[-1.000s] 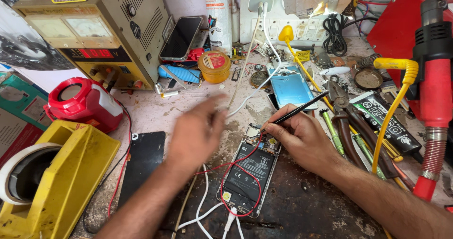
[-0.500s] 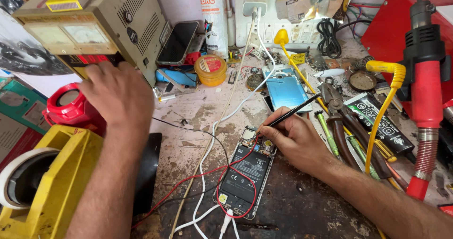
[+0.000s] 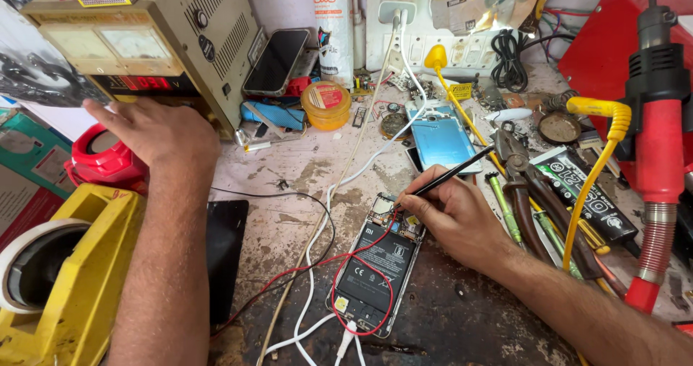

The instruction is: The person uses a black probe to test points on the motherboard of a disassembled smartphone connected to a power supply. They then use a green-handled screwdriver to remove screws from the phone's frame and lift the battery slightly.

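Pinching a thin black probe (image 3: 451,171) between thumb and fingers, the right hand (image 3: 451,214) rests on the upper end of an opened phone (image 3: 375,268) that lies face down near the middle of the bench (image 3: 303,178), a little toward its front edge. The probe's tip meets the board at the phone's top, by the thumb. A red wire (image 3: 361,261) loops over the phone's battery and trails off toward the left, and a white cable (image 3: 317,265) runs past the phone's left side and plugs in at its lower end.

The left hand (image 3: 155,131) lies palm down, fingers loosely spread and holding nothing, against the front of a beige power supply (image 3: 144,41) at the back left corner of the bench. Whether a fingertip presses a control there cannot be told. Just below that hand sits a red round case (image 3: 101,160), and nearer the front left corner stands a yellow tape dispenser (image 3: 79,265). A dark slab (image 3: 227,250) lies flat beside the left forearm.

Behind the phone, toward the back edge, lie a blue phone back (image 3: 444,138) and a small orange tin (image 3: 326,105); another phone (image 3: 276,61) leans against the power supply. Pliers (image 3: 520,178) lie right of the right hand, and a red hot-air gun (image 3: 660,135) stands by the right edge.
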